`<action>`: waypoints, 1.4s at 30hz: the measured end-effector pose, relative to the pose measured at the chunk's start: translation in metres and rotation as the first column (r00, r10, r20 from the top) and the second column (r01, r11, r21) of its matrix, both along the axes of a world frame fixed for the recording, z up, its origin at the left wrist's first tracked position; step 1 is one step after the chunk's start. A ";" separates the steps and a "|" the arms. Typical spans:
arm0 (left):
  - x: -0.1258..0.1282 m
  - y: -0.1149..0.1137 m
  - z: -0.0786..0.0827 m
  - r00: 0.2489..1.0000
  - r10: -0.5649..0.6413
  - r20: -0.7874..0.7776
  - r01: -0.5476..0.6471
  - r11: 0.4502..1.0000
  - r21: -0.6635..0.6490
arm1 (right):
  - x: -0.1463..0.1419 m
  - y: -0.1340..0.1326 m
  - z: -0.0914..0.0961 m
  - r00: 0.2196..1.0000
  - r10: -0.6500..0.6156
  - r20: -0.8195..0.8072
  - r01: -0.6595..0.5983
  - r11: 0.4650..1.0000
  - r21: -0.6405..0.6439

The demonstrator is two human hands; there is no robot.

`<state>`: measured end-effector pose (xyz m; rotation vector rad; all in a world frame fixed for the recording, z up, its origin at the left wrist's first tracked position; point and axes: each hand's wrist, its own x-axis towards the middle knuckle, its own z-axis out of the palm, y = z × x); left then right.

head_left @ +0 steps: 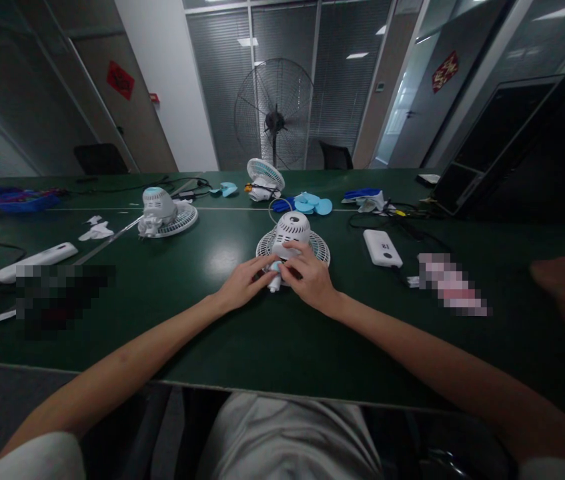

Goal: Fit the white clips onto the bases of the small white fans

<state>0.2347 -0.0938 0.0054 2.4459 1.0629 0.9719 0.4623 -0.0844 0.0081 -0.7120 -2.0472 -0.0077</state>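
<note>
In front of me a small white desk fan (292,229) lies grille down on the table, its motor housing facing up. At its near side a white stem with a light-blue part (275,266) sticks out towards me. My left hand (245,283) has its fingertips closed on the left side of that stem. From the right, my right hand (311,279) pinches at the same blue part, with its upper fingers against the housing. The fingers hide part of the stem and the grille.
A second small fan (159,208) lies to the left, a third fan (265,179) farther back. Light-blue fan blades (313,203) and gloves (365,198) lie beyond my hands. A white power bank (382,248) is at right, a white bar (37,262) at left. Another person's hand (562,287) shows at far right.
</note>
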 end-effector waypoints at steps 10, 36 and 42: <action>-0.002 0.001 0.002 1.000 -0.017 0.001 0.017 1.000 -0.020 | 0.023 0.021 -0.001 0.975 0.153 0.162 -0.175 0.976 0.133; -0.001 0.000 0.004 1.000 -0.024 0.007 0.024 0.999 -0.035 | 0.002 0.005 -0.004 1.000 0.024 0.002 -0.024 0.999 0.039; -0.001 0.001 0.003 1.000 -0.023 0.014 0.024 0.999 -0.030 | 0.003 0.003 -0.005 1.000 0.029 0.008 -0.029 0.999 0.030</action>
